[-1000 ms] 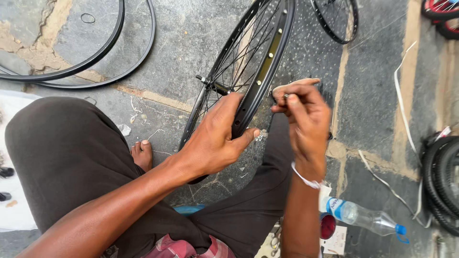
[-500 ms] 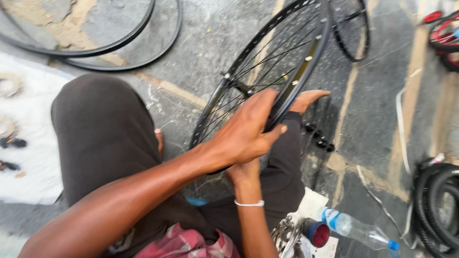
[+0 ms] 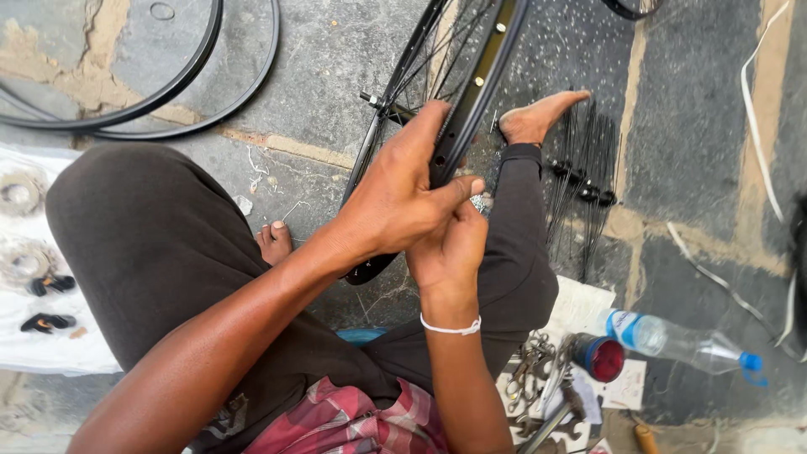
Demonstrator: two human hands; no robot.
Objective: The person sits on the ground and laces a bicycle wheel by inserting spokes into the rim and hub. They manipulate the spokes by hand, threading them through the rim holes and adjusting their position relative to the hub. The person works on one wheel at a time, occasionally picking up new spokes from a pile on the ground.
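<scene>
A black spoked bicycle wheel (image 3: 487, 63) stands upright between my legs on the stone floor. My left hand (image 3: 395, 189) wraps over its black rim near the bottom, thumb pressed along the rim's side. My right hand (image 3: 450, 248) sits just below and behind the left, fingers curled at the rim's lower edge; what it pinches is hidden by the left hand. A white band circles my right wrist. My bare right foot (image 3: 538, 118) rests beside the wheel.
Loose black spokes (image 3: 584, 168) lie in a bundle right of my foot. A plastic water bottle (image 3: 672, 340), a small red can (image 3: 598, 357) and metal tools (image 3: 534, 378) sit by my right knee. Two bare rims (image 3: 202, 80) lie upper left; a white cloth (image 3: 34, 336) with small parts is at left.
My right hand dropped from above the rim to under the left hand. The left hand slid down and closed on the rim, and my view shifted closer.
</scene>
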